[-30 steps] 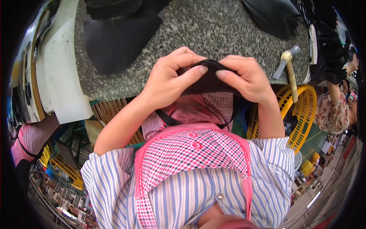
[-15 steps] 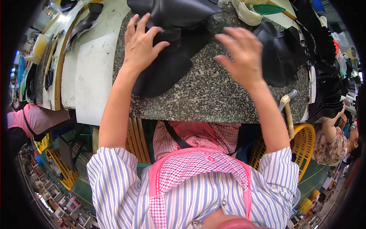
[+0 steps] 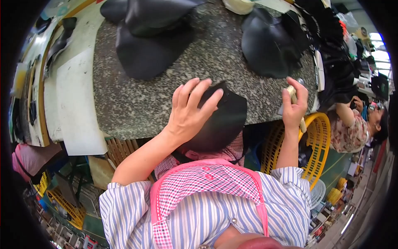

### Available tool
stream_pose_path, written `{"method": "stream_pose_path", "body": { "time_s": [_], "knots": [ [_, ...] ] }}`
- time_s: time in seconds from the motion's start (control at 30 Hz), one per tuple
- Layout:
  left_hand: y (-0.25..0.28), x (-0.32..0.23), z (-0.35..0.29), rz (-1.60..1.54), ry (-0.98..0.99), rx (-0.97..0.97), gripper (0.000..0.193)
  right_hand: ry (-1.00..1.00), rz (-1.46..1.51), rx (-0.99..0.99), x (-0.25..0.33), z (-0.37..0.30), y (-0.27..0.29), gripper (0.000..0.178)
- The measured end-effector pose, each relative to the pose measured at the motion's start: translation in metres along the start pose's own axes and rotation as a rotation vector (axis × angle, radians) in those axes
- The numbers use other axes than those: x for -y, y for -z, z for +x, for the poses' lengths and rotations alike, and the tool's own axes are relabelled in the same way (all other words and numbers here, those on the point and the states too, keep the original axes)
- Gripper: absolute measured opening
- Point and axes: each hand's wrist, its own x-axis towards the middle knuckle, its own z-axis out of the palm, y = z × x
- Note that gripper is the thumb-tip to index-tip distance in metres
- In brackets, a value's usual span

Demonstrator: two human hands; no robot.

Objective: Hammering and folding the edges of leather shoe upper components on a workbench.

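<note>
My left hand (image 3: 191, 110) lies with spread fingers on the near end of a black leather piece (image 3: 227, 118), which hangs partly over the table's front edge. Toward the right corner, my right hand (image 3: 296, 106) closes around a hammer (image 3: 292, 92) with a pale wrapped handle. Thumb and fingers are either side of it, and part of the handle shows below the hand. Farther off on the speckled stone tabletop (image 3: 207, 54), larger black leather pieces (image 3: 145, 54) lie stacked at the left. Another black leather piece (image 3: 267, 45) rests at the right.
A white board (image 3: 76, 95) adjoins the stone top on the left. Below its right corner stands a yellow plastic basket (image 3: 319, 145). Black material (image 3: 331, 54) is heaped along the right side, with a person (image 3: 352, 128) beyond. A white bag (image 3: 238, 6) sits at the far edge.
My left hand has come nearer, with a black piece now under it at the front edge. My right hand has moved down and right onto the hammer. The view has shifted.
</note>
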Motion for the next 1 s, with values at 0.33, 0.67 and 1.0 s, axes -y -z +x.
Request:
{"method": "stream_pose_path", "body": {
  "time_s": [0.33,0.67,1.0],
  "knots": [
    [0.012,0.006,-0.02,0.004,-0.172,0.261,0.042,-0.323,-0.35,0.156,-0.069,-0.049,0.026,0.026],
    [0.011,-0.008,-0.007,-0.192,0.315,0.12,0.023,-0.116,0.414,0.699,0.066,-0.047,0.01,0.017],
    [0.007,0.006,-0.017,0.081,-0.363,0.095,0.039,-0.168,0.172,0.809,0.086,-0.053,0.008,0.026]
  ]
}}
